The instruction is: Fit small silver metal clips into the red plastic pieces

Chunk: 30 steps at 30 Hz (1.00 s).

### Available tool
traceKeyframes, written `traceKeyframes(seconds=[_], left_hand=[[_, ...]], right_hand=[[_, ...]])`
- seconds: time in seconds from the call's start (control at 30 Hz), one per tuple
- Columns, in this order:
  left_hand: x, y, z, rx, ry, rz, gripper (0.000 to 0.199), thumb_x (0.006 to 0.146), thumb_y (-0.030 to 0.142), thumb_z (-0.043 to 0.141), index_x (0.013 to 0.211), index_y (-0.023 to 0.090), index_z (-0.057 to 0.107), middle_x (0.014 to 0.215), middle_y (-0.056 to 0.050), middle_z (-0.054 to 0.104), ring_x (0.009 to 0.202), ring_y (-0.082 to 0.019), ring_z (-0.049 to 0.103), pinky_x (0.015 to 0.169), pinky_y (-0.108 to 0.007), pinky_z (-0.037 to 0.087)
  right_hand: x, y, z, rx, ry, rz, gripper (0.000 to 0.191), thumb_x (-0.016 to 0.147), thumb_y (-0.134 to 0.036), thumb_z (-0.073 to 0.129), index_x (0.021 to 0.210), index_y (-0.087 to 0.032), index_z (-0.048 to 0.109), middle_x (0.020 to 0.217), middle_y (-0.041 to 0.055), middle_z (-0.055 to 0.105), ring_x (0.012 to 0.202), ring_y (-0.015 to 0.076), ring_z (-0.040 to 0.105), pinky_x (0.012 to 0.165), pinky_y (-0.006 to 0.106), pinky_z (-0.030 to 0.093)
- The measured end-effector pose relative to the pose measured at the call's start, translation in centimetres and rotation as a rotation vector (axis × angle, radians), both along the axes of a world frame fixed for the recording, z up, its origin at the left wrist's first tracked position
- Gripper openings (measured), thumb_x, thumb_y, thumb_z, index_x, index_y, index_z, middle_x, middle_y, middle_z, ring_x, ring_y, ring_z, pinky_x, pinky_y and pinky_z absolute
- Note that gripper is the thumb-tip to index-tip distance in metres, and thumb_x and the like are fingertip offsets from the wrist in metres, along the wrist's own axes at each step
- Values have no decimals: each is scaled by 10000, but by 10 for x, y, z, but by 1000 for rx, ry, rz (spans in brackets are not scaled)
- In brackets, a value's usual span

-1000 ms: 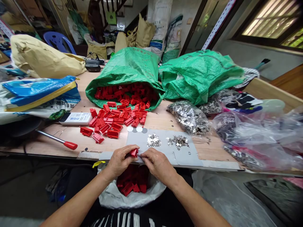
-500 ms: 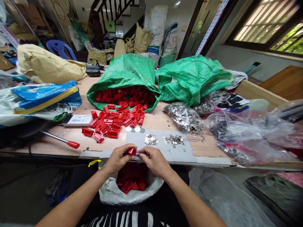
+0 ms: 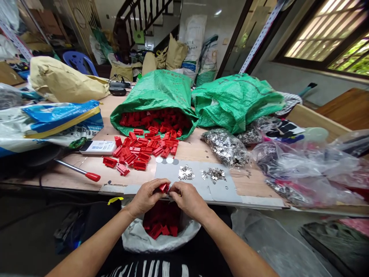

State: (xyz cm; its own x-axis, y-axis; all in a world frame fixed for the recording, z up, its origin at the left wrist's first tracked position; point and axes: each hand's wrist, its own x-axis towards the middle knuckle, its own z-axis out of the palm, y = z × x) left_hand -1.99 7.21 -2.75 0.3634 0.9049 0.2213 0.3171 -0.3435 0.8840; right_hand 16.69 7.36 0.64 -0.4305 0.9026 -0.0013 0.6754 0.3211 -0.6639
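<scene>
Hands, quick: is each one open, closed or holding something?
Left hand: closed, holding a red part.
Right hand: curled close beside it; grip cannot be told.

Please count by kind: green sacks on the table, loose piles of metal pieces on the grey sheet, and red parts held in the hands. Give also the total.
Green sacks: 2
Loose metal piles: 2
Red part in the left hand: 1
Total: 5

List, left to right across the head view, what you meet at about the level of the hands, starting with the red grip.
Red grip → left hand → red part in its fingers → right hand → clear plastic bags.
</scene>
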Motion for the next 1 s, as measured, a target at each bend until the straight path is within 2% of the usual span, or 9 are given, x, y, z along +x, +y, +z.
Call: traceKeyframes(seconds=[0.23, 0.37, 0.43, 0.53, 0.6, 0.67, 0.8, 0.93, 1.0], left_hand=[[5, 2, -2, -35, -7, 51, 470, 728, 86, 564, 1161, 263, 615, 1106, -39, 692, 1033, -210, 618, 937, -364, 450], [8, 1, 0, -14, -4, 58, 455, 725, 72, 550, 1140, 248, 615, 1090, -46, 682, 1008, -204, 615, 920, -356, 450], [10, -4, 3, 11, -9, 80, 392, 719, 72, 564, 1071, 232, 629, 1023, -44, 680, 944, -197, 613, 881, -341, 458], [10, -14, 10, 5, -65, 187, 258, 705, 112, 625, 942, 212, 622, 903, -22, 642, 841, -179, 583, 810, -316, 456], [9, -22, 16, -109, -221, 268, 250, 712, 157, 655, 946, 212, 587, 854, -2, 623, 797, -161, 579, 779, -301, 455], [7, -29, 24, -307, -511, 308, 218, 755, 210, 645, 950, 214, 546, 813, 14, 631, 774, -144, 605, 781, -294, 462], [2, -37, 38, -710, -1083, 205, 152, 783, 255, 651, 763, 189, 516, 793, -3, 689, 865, -165, 673, 909, -322, 453], [1, -40, 46, -928, -1290, 214, 43, 822, 187, 601, 823, 145, 606, 847, -48, 723, 844, -180, 697, 898, -322, 494], [3, -42, 50, -981, -1338, 249, 117, 871, 163, 525, 854, 116, 631, 853, -72, 728, 807, -172, 702, 855, -313, 523]], right_hand=[[-9, -3, -2, 42, -104, -54, 115, 804, -112, 509, 757, -194, 574, 771, 27, 613, 718, 156, 556, 638, 253, 359], [-9, -8, -5, 71, -145, -31, 112, 832, -131, 479, 832, -192, 573, 813, 39, 608, 748, 166, 557, 659, 265, 373], [-7, -11, -5, 79, -110, 0, 144, 853, -140, 456, 912, -197, 573, 866, 47, 607, 796, 175, 563, 698, 278, 396], [0, -17, -5, 115, 76, 28, 187, 909, -186, 398, 1018, -212, 548, 952, 60, 594, 876, 177, 560, 774, 293, 420], [4, -21, -4, 120, 209, -9, 181, 939, -244, 369, 1033, -212, 520, 931, 55, 591, 828, 164, 562, 758, 285, 432], [5, -24, -1, 74, 282, -40, 170, 951, -286, 356, 1017, -211, 493, 851, 31, 591, 711, 143, 551, 683, 264, 436], [-5, -31, 12, -8, 314, 37, 224, 960, -281, 340, 1153, -231, 443, 758, -16, 609, 684, 129, 562, 697, 249, 430], [-19, -34, 29, 23, 209, 83, 371, 956, -274, 353, 1325, -261, 391, 741, -17, 638, 703, 140, 586, 716, 251, 430], [-22, -34, 35, 40, 165, 89, 367, 951, -291, 374, 1312, -268, 434, 792, 2, 662, 742, 153, 604, 716, 250, 434]])
